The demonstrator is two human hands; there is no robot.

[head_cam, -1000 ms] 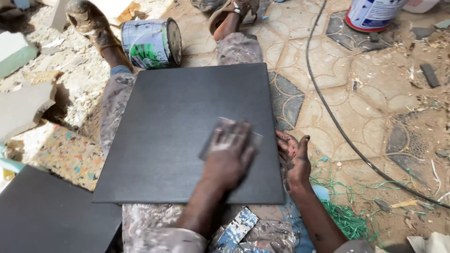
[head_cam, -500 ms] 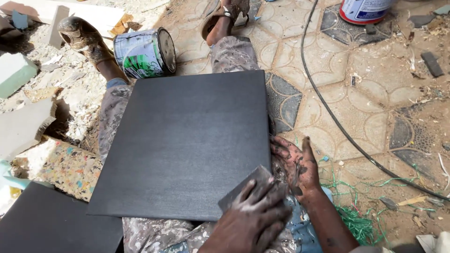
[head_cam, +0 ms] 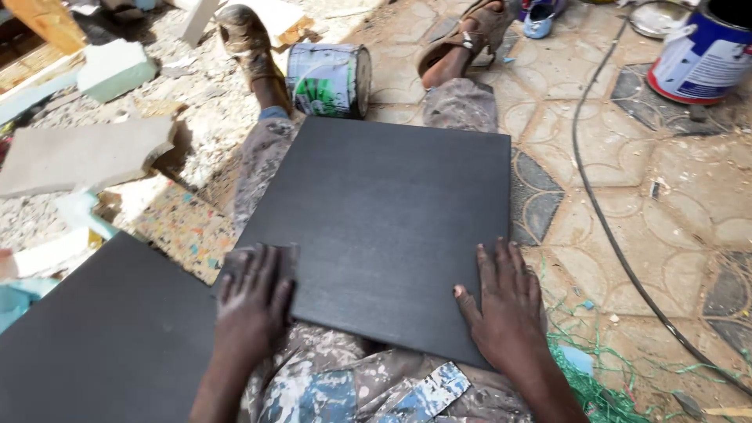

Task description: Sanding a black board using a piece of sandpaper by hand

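Observation:
A square black board (head_cam: 384,219) lies across my paint-spattered trousers (head_cam: 352,384), my legs stretched out under it. My left hand (head_cam: 252,307) rests flat on a small grey sheet of sandpaper (head_cam: 239,262) at the board's near left corner. On the near right corner my right hand (head_cam: 505,305) lies palm down, fingers spread, with nothing in it. Both hands are smeared with dark dust.
A second black board (head_cam: 102,345) lies at the lower left. A paint tin (head_cam: 329,78) lies on its side between my feet, another tin (head_cam: 705,59) stands top right. A black cable (head_cam: 603,211) crosses the patterned floor. Foam slabs (head_cam: 86,157) and green strands (head_cam: 587,380) lie around.
My left hand slid the sandpaper from the board's middle to the near edge, then to the near left corner. My right hand moved from beside the board onto its near right corner.

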